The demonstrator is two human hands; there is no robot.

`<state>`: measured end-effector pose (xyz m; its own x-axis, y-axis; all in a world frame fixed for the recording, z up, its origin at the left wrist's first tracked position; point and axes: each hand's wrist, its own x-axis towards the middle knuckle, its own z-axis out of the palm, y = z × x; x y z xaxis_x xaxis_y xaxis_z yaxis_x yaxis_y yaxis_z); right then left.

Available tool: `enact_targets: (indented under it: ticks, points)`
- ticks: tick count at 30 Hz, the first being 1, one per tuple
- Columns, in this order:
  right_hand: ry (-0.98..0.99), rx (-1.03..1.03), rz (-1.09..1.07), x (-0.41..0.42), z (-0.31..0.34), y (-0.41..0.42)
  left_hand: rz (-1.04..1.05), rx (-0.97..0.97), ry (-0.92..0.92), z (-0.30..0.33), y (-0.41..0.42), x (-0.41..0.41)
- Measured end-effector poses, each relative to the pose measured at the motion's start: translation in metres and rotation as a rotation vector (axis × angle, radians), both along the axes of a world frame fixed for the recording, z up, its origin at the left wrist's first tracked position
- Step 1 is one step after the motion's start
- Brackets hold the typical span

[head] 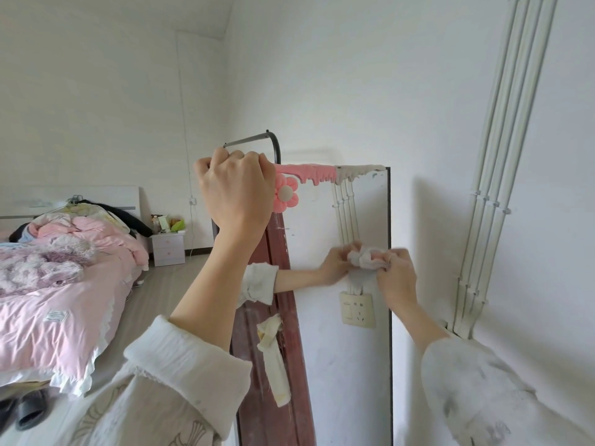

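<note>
A tall standing mirror (354, 381) with a dark frame leans near the white wall. A pink and grey drip-shaped trim (306, 172) with a pink plush flower (285, 194) runs along its top edge. My left hand (235, 194) grips the mirror's top left corner. My right hand (396, 272) holds a crumpled white cloth (365, 257) and presses it against the glass at mid height. The glass reflects my hand and sleeve, a red-brown door, a wall socket and white pipes.
A bed with pink bedding (64, 284) fills the left side, with a small nightstand (169, 249) beyond it. Dark slippers (29, 410) lie on the floor by the bed. A dark metal rail (254, 138) rises behind the mirror. White conduit pipes (492, 188) run down the right wall.
</note>
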<state>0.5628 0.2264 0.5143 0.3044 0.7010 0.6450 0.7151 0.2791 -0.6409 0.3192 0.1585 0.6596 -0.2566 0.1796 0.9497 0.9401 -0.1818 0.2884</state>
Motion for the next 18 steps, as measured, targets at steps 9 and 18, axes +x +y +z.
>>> enact_targets:
  ticks: [9,18]
  points:
    - [-0.215,-0.451,-0.014,0.027,-0.068,-0.020,-0.059,-0.075,0.031,0.001,-0.006,-0.002]
    - [-0.064,0.053,0.003,-0.006,0.045,-0.009,-0.517,-0.045,-0.463,-0.016,-0.027,-0.012]
